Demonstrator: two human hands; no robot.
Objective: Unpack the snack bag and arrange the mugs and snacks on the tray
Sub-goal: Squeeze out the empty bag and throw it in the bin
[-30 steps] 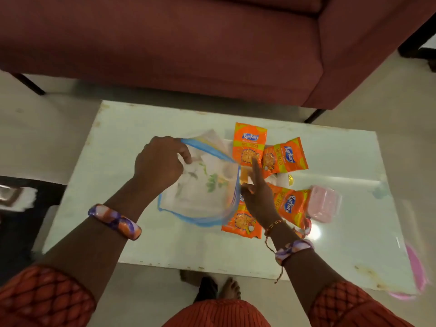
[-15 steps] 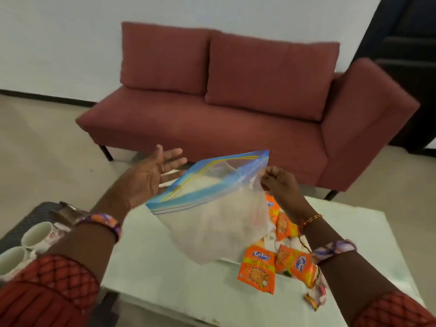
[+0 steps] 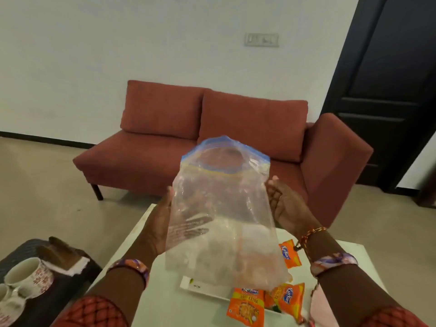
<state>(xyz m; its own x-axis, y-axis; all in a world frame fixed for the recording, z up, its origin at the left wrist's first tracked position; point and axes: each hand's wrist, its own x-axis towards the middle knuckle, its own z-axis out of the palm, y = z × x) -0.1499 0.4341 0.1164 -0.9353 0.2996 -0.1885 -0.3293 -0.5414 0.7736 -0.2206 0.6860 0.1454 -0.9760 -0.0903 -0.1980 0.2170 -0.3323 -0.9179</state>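
Observation:
I hold a clear zip bag (image 3: 221,213) with a blue seal strip upright in front of me, mouth on top, and it looks empty. My left hand (image 3: 160,223) presses its left side and my right hand (image 3: 286,206) its right side. Below the bag, several orange snack packets (image 3: 246,308) lie on the white table (image 3: 165,296), one of them (image 3: 289,254) near my right wrist. Two floral mugs (image 3: 27,277) stand on a dark surface at the lower left. No tray can be made out for certain.
A flat white packet (image 3: 203,287) lies under the bag on the table. A pink object (image 3: 318,308) sits at the table's right edge. A red sofa (image 3: 212,138) stands beyond the table, and a dark door (image 3: 389,79) is at the right.
The bag has gone from lying on the table to being held up, and has turned mouth-up. My left hand, open beside it half a second ago, now presses its side. The view has tilted upward.

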